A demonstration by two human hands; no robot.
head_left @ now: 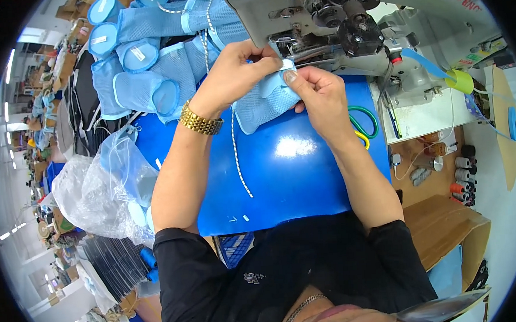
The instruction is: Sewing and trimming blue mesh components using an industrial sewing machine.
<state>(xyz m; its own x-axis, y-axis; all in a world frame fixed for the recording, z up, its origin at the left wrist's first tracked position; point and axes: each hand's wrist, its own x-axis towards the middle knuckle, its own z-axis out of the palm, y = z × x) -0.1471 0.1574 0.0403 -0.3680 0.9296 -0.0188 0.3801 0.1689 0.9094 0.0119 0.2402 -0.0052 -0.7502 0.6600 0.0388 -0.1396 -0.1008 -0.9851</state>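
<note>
Blue table (pixel 283 197); clear bag (pixel 81 188), blue pieces (pixel 137 214) inside; left hand (pixel 236 72), right hand (pixel 323 96) pinching mesh pouch (pixel 261 110).

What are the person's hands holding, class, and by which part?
The left hand and right hand hold a light-blue mesh fabric piece by its upper right end.

Mesh pouch (pixel 267 109) light blue; cord (pixel 238 162) white, black-flecked.
</note>
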